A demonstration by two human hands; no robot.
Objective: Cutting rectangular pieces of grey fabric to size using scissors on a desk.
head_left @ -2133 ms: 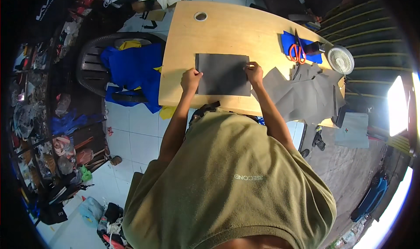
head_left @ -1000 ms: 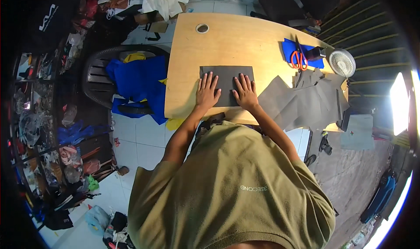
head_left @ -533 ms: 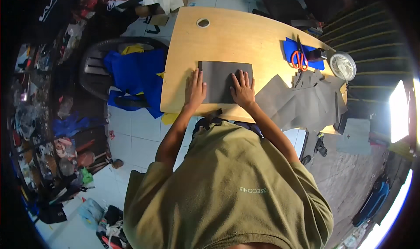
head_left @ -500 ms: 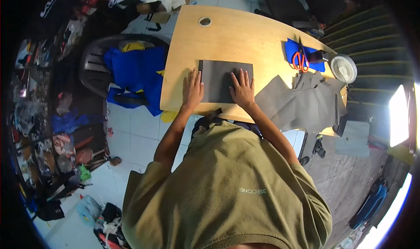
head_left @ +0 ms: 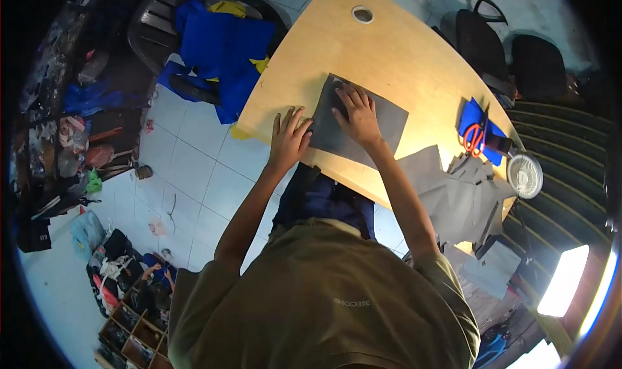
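A dark grey rectangular sheet (head_left: 337, 141) lies flat near the front edge of the wooden table (head_left: 337, 45). My right hand (head_left: 359, 115) rests on its upper part, fingers stretched out toward the far left corner. Beside the sheet's left edge lies my left hand (head_left: 289, 139), its fingers spread and the fingertips at or just touching that edge. Neither hand grips anything. Whether the sheet is one layer or folded, I cannot tell.
Loose grey sheets and scraps (head_left: 447, 191) pile up at the table's right. Beyond them are orange-handled scissors (head_left: 474, 139) on blue material (head_left: 495, 155) and a small white fan (head_left: 525, 176). Blue cloth (head_left: 227, 51) covers a dark chair (head_left: 152, 35) on the left.
My right hand has slid over the sheet toward its far left corner. The left hand stays by the left edge. The whole view has turned, so table and sheet appear tilted clockwise.
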